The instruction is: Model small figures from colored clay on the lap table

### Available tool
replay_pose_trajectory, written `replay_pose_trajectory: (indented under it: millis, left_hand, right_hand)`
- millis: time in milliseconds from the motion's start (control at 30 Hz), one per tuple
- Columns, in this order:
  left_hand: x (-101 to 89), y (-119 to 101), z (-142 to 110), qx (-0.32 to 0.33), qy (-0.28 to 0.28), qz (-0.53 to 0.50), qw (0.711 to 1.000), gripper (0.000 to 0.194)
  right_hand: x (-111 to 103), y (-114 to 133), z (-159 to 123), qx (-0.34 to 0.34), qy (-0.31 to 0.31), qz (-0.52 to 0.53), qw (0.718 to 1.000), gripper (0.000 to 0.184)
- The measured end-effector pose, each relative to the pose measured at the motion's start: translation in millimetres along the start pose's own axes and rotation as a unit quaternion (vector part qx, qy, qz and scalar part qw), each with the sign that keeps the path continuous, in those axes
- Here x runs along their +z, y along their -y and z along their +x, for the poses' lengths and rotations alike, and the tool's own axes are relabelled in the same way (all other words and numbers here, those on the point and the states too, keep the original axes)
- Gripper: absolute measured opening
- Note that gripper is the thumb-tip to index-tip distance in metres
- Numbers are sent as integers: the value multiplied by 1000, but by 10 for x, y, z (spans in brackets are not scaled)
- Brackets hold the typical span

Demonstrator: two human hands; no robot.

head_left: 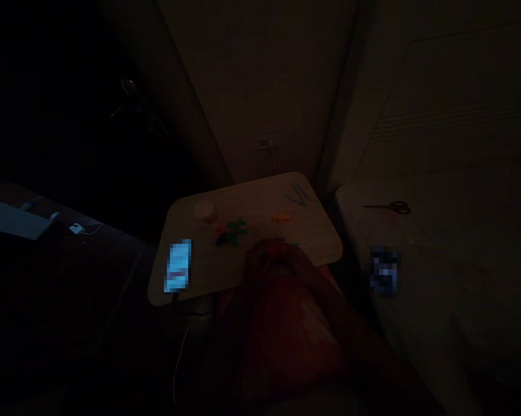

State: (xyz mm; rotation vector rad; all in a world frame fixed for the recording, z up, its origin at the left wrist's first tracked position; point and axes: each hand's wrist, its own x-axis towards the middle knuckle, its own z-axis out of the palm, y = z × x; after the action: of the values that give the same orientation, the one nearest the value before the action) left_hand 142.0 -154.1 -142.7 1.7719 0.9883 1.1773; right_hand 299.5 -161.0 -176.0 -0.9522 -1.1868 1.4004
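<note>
Dim wall [260,75] behind a wooden table [251,196]. Left hand [257,259] and right hand [301,263] meet over its near edge, fingers curled around a small red piece [276,249] (too dark for exact grip). Clock from hands: yellow pieces [281,217] at twelve, thin sticks [298,196] at one, scissors [399,207] off-table at two, lit phone [178,266] at nine, green pieces [237,226] and pale tub [204,211] at ten.

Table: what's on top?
Lit phone, tub, thin sticks, green pieces, orange pieces, red piece, dark piece. Left hand and right hand partly cover something red and the tabletop beneath.
</note>
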Motion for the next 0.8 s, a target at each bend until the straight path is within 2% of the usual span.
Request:
replay_pose_trajectory:
  millis: [100, 167, 333, 600, 667, 800]
  left_hand:
    - [-6, -26, 9, 35, 38, -15, 999, 45]
    - [-8, -43, 14, 33, 48, -39, 998, 46]
    - [18, -67, 45, -19, 1, -27, 999, 38]
    - [21, 1, 51, 10, -30, 61, 998, 38]
    - [0, 64, 46, 31, -42, 81, 995, 36]
    - [-47, 142, 51, 112, -42, 166, 979, 30]
  right_hand:
    - [5, -12, 13, 0, -21, 5, 1000, 58]
    - [12, -10, 21, -6, -20, 3, 1000, 57]
    - [53, -3, 37, -11, -6, -8, 1000, 61]
    - [102, -97, 48, 15, -12, 31, 999, 55]
    - [112, -95, 52, 10, -13, 18, 1000, 56]
    - [120, -45, 75, -13, -19, -29, 999, 56]
